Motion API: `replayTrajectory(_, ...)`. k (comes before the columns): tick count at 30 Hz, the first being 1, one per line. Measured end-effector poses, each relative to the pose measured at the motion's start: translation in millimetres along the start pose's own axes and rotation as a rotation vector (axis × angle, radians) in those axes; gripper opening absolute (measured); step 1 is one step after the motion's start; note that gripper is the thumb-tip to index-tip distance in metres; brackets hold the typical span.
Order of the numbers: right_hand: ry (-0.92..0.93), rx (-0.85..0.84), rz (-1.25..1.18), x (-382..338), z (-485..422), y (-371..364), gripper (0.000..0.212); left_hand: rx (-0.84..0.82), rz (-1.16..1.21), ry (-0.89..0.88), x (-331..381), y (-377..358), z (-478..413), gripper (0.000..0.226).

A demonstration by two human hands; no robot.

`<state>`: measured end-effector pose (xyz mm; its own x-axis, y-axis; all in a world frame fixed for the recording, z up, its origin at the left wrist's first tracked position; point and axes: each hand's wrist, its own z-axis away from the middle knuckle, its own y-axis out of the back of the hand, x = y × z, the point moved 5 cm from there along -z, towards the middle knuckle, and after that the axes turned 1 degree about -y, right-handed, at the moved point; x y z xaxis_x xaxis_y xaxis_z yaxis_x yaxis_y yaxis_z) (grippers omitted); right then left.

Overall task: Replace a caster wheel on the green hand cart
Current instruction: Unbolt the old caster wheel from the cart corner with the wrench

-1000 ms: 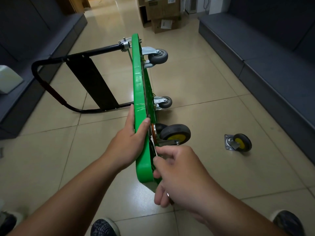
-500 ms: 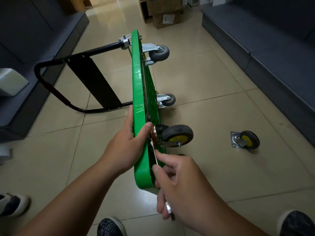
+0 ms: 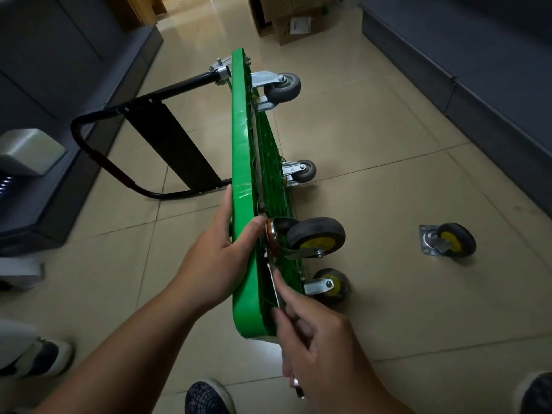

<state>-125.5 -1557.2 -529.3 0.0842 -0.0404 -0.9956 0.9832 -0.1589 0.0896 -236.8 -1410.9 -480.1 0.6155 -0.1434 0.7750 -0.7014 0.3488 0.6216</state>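
The green hand cart (image 3: 240, 150) stands on its side edge on the tiled floor, underside facing right, black handle (image 3: 167, 144) folded out to the left. My left hand (image 3: 222, 258) grips the cart's upper rim beside a black caster with a yellow hub (image 3: 318, 237) fixed to the underside. My right hand (image 3: 316, 345) holds a slim metal wrench (image 3: 276, 286) whose head sits at that caster's mounting plate. A second yellow-hub caster (image 3: 333, 285) is below it. Two grey casters (image 3: 283, 86) (image 3: 303, 170) are at the far end. A loose yellow-hub caster (image 3: 449, 240) lies on the floor to the right.
Dark grey benches (image 3: 484, 82) line both sides of the corridor. Cardboard boxes (image 3: 294, 20) stand at the far end. A grey-white device (image 3: 28, 150) sits on the left bench. Shoes show at the bottom edge (image 3: 206, 397) and the lower left (image 3: 41, 358).
My right hand has drawn back toward me along the wrench and swung its handle down. The lower yellow-hub caster has come into view. My left hand keeps its grip.
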Motion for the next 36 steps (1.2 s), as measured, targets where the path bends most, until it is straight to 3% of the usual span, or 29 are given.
replayTrajectory(7, 0.031, 0.017, -0.039, 8.8, -3.6, -1.8, 0.058, 0.014, -0.005, 0.006, -1.2, -1.2, -1.8, 0.074)
replayTrajectory(11, -0.095, -0.024, -0.086, 5.7, -1.4, -4.8, 0.050, 0.042, -0.039, 0.003, 0.1, -3.9, -3.5, 0.083)
replayTrajectory(21, -0.380, -0.011, -0.165, -25.2, -12.9, -1.5, 0.037, 0.040, -0.147, 0.021, 8.5, -7.0, 0.5, 0.079)
replayTrajectory(27, -0.573, -0.064, -0.223, -44.1, -41.6, 12.0, 0.014, 0.042, -0.165, -0.005, 7.6, -12.0, -2.5, 0.069)
replayTrajectory(33, -0.522, -0.121, -0.339, -54.7, -20.1, 9.8, 0.018, 0.017, -0.159, 0.010, 8.6, -10.0, -2.6, 0.073)
replayTrajectory(36, -0.460, -0.158, -0.306, -50.6, -5.7, 8.8, 0.033, 0.022, -0.167, 0.018, 7.6, -9.8, -1.7, 0.064)
